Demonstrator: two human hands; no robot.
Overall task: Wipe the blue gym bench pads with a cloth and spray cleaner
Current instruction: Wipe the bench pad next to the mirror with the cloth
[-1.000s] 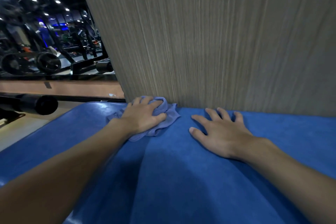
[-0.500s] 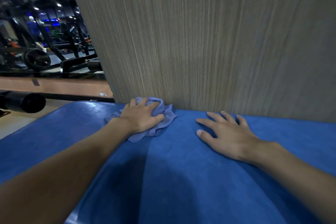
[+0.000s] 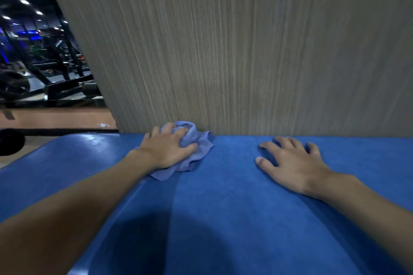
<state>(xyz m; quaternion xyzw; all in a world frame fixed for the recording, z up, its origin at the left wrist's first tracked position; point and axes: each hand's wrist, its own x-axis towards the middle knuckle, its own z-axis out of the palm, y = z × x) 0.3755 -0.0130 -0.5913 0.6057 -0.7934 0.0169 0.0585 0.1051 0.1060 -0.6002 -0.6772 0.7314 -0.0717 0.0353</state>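
Wood-grain wall panel [image 3: 245,51] fills most of what I'm looking at, with dim gym racks [image 3: 55,69] off to the left past its edge. Right below it sits the blue padded surface [image 3: 223,207], butted up against the panel, so the back strip where the two meet is the awkward bit to reach. That's why I'm leaning in with both arms stretched forward.

My right hand [image 3: 290,161] lies flat on the surface, fingers spread and relaxed, holding nothing. I'd say it's just there to brace me while I lean. My left hand [image 3: 166,149] has its fingers curled down over the cloth [image 3: 196,152], gripping it in a bunch and pressing it onto the surface right at the foot of the panel, a bit left of the middle.

Cloth is a pale lilac-blue, soft-looking, scrunched up high under my fingers with a loose flap trailing back toward me. Surface looks like smooth deep-blue vinyl, with a shiny patch near its far left corner. Maybe that's damp, can't say for sure. My guess is I'm mid-wipe along the back edge, with lots of pad nearer me yet to do.
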